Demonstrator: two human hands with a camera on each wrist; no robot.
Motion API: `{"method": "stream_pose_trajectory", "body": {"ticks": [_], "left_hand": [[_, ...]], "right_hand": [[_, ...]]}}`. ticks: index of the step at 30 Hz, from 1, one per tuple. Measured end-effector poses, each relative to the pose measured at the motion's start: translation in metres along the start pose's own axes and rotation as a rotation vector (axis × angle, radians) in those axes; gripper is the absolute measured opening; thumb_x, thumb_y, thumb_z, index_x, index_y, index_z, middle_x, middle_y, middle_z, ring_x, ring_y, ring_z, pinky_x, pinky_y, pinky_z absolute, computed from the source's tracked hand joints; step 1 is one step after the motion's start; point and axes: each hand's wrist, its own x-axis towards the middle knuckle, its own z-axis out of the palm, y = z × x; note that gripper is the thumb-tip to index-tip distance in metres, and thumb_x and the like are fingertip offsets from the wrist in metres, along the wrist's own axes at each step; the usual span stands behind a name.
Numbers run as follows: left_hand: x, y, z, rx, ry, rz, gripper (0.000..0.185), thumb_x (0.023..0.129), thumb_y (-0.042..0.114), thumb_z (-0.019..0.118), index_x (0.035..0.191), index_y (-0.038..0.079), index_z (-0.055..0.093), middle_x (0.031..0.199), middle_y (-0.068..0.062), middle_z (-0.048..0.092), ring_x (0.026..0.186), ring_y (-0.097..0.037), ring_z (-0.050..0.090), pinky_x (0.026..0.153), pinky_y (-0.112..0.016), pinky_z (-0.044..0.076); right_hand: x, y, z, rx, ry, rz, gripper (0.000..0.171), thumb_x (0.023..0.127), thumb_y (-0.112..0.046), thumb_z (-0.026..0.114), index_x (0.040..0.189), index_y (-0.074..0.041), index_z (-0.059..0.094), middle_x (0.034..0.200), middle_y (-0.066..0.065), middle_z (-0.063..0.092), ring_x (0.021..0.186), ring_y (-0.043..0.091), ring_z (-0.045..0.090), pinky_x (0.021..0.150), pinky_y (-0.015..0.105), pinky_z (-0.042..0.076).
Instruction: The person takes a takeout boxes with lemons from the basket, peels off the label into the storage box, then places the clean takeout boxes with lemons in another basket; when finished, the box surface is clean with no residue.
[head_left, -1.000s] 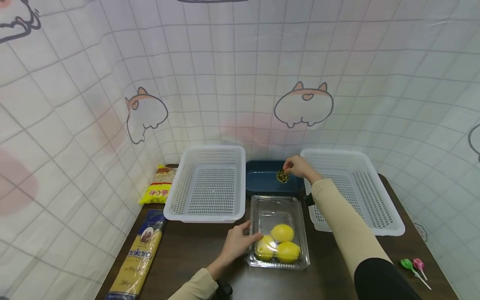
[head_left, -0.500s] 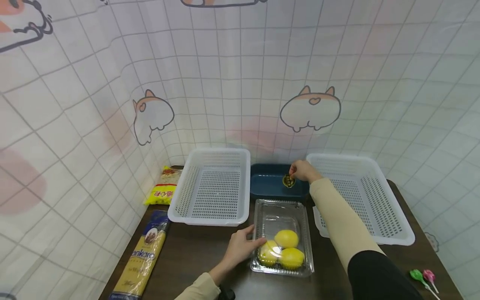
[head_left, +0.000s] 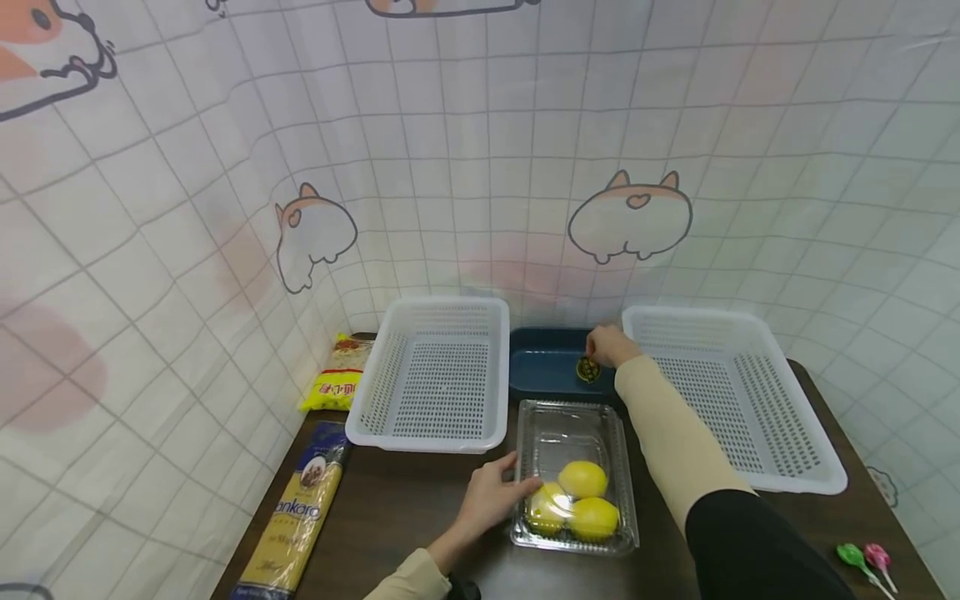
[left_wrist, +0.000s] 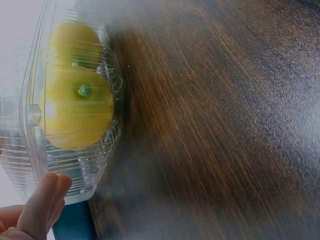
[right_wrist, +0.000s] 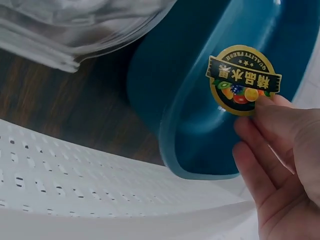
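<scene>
1. Change since the earlier frames: the right hand (head_left: 609,345) had carried the round sticker (head_left: 588,369) lower and further right over the blue tray (head_left: 542,368); the left hand (head_left: 491,496) had stayed against the clear clamshell box (head_left: 574,433).
2. Dark wooden table (head_left: 405,508): its near edge was cut off by the frame, and its far edge was hidden behind the containers.
3. Two white perforated baskets, one left (head_left: 433,375) and one right (head_left: 731,392), flanked the blue tray; the forearm covered part of the right basket's near-left corner.
4. Spaghetti packet (head_left: 296,525), lying at the table's left edge; its lower end ran out of the frame.
5. Clear clamshell box, just in front of the blue tray, with three lemons (head_left: 573,500) at its near end; the wrist view showed only two (left_wrist: 75,107) through the ribbed wall, blurred.
6. Blue tray, between the baskets; the right wrist view showed only one rounded corner (right_wrist: 200,115).
7. Yellow snack bag (head_left: 341,383), partly hidden behind the left basket; its print was too small to read.
8. Left hand: fingers lightly curved, their tips resting on the box's left wall; in the wrist view only fingertips (left_wrist: 42,210) showed at the corner.
9. Right hand (right_wrist: 282,165): thumb and fingertips pinched the sticker's edge; the thumb itself was hidden.
10. Two lollipops (head_left: 862,560), green and pink, at the table's right edge.
11. Sticker (right_wrist: 244,80), a gold-rimmed fruit label, held over the tray's interior; whether it touched the tray could not be told.
</scene>
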Motion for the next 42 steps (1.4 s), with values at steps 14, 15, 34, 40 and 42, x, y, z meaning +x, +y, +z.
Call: {"method": "stream_pose_trajectory", "body": {"ticks": [14, 15, 34, 40, 42], "left_hand": [[-0.003, 0.003, -0.001, 0.038, 0.01, 0.033, 0.063, 0.086, 0.035, 0.077, 0.134, -0.002, 0.06, 0.121, -0.021, 0.071, 0.107, -0.033, 0.072, 0.085, -0.044, 0.061], [-0.002, 0.003, -0.001, 0.034, 0.009, 0.036, 0.063, 0.086, 0.035, 0.077, 0.134, -0.002, 0.06, 0.12, -0.021, 0.072, 0.106, -0.033, 0.073, 0.084, -0.043, 0.061], [-0.002, 0.004, 0.005, 0.026, 0.018, 0.018, 0.068, 0.085, 0.037, 0.077, 0.135, -0.005, 0.058, 0.125, -0.02, 0.07, 0.107, -0.032, 0.072, 0.086, -0.043, 0.061], [-0.002, 0.005, 0.002, 0.032, 0.036, -0.01, 0.069, 0.086, 0.037, 0.076, 0.136, -0.006, 0.056, 0.128, -0.02, 0.069, 0.111, -0.032, 0.07, 0.092, -0.046, 0.058], [-0.003, 0.005, 0.002, 0.043, 0.032, -0.016, 0.069, 0.086, 0.037, 0.076, 0.136, -0.006, 0.056, 0.128, -0.02, 0.068, 0.113, -0.032, 0.07, 0.093, -0.047, 0.058]], "right_hand": [[-0.005, -0.008, 0.0, -0.03, -0.006, -0.033, 0.027, 0.098, -0.005, 0.052, 0.119, 0.0, 0.068, 0.122, 0.022, 0.067, 0.107, 0.035, 0.066, 0.089, 0.046, 0.056], [-0.006, -0.009, -0.001, -0.026, -0.005, -0.036, 0.027, 0.098, -0.006, 0.052, 0.119, 0.0, 0.069, 0.122, 0.022, 0.067, 0.107, 0.035, 0.066, 0.089, 0.047, 0.056], [-0.04, -0.016, -0.028, 0.086, 0.11, -0.102, 0.032, 0.101, -0.026, 0.055, 0.116, -0.002, 0.069, 0.117, 0.02, 0.07, 0.101, 0.034, 0.067, 0.089, 0.051, 0.054], [-0.083, -0.026, -0.027, 0.156, 0.25, -0.14, 0.033, 0.1, -0.03, 0.058, 0.117, -0.004, 0.068, 0.115, 0.017, 0.072, 0.103, 0.033, 0.068, 0.09, 0.05, 0.055], [-0.103, -0.032, -0.02, 0.183, 0.305, -0.146, 0.032, 0.1, -0.032, 0.058, 0.116, -0.006, 0.069, 0.113, 0.015, 0.073, 0.102, 0.031, 0.068, 0.089, 0.049, 0.055]]}}
